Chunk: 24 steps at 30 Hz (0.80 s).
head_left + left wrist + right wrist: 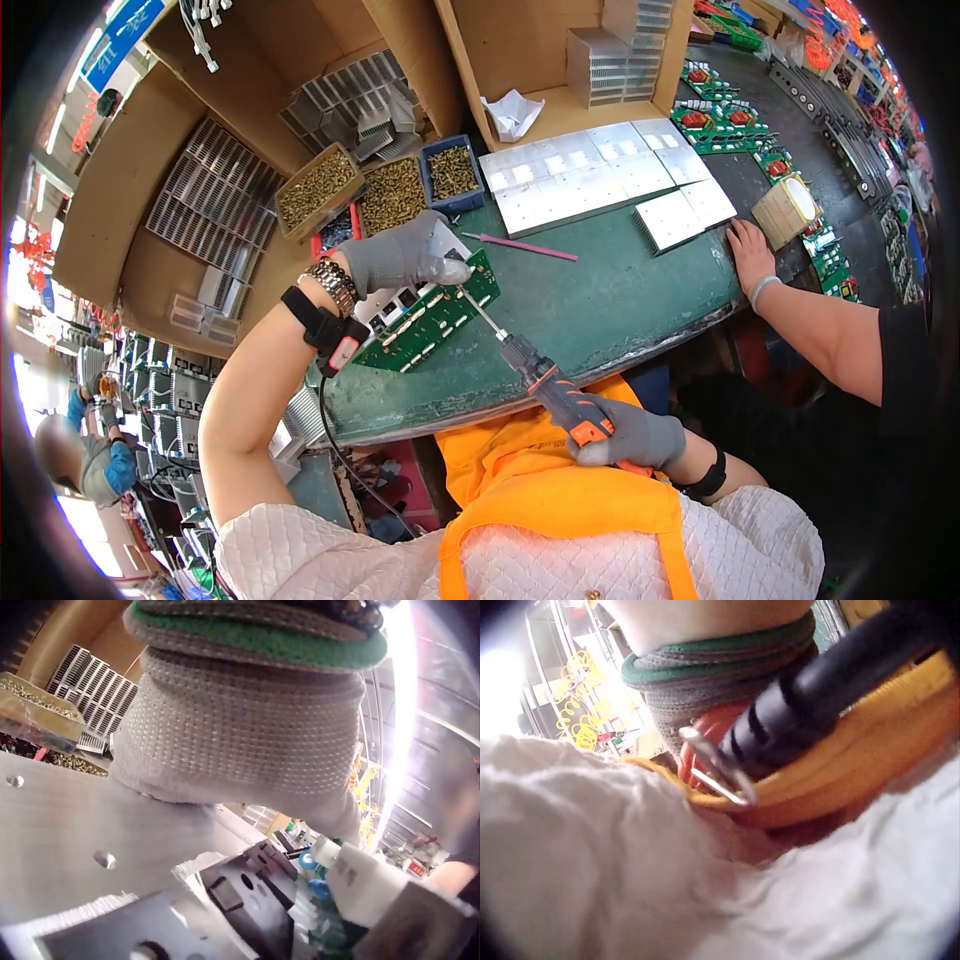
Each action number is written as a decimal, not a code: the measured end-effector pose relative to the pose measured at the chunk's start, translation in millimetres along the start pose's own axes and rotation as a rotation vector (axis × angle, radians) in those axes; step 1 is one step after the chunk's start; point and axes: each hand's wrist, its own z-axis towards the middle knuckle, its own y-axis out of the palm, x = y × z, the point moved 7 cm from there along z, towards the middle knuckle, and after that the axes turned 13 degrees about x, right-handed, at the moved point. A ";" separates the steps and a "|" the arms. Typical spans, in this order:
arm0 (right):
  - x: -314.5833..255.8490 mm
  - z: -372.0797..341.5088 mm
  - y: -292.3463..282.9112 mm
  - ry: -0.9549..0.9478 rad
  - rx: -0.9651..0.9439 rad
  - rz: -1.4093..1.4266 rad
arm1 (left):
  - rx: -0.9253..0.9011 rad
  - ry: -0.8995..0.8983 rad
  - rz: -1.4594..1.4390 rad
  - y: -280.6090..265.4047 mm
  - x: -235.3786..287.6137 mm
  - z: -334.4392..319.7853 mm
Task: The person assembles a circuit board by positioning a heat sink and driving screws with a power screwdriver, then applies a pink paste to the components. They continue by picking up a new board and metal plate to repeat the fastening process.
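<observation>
One gloved right hand (632,437) grips a power screwdriver (562,397), its bit reaching the green circuit board (428,328) that the left hand (400,252) grasps over the worktable (640,285). Beyond, a blue sign (120,42) bears unreadable white characters.

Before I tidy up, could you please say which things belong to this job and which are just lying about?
In use or likely needed:
power screwdriver, in the right hand
green circuit board, held by the left hand
brass-coloured parts

Seemingly lying about:
pink stick
crumpled white paper
</observation>
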 end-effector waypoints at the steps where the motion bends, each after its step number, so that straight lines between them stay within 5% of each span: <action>1: -3.0 -2.6 -1.4 -0.002 0.002 0.001 | -0.006 -0.016 0.005 0.6 0.1 -0.8; 6: -1.1 -20.0 -23.4 0.008 -0.007 -0.115 | 0.064 0.077 -0.013 -0.6 -5.4 2.0; 10: -2.6 -42.6 -35.7 0.056 0.082 0.272 | 0.017 0.067 -0.079 0.7 -6.1 -0.9; 14: -3.1 -31.8 -48.5 -0.106 0.201 0.423 | 0.075 0.160 -0.079 -4.9 -23.1 -7.0; 18: 3.1 -22.5 -55.8 -0.165 0.093 0.600 | 0.083 0.139 -0.094 -1.0 -36.1 -54.0; 20: 3.0 -20.1 -57.6 -0.134 0.112 0.574 | 0.282 -0.120 -0.114 -0.1 -43.1 -69.4; 24: -9.0 -5.1 -62.8 -0.061 0.308 0.087 | 0.371 0.038 -0.225 12.3 -37.0 -74.6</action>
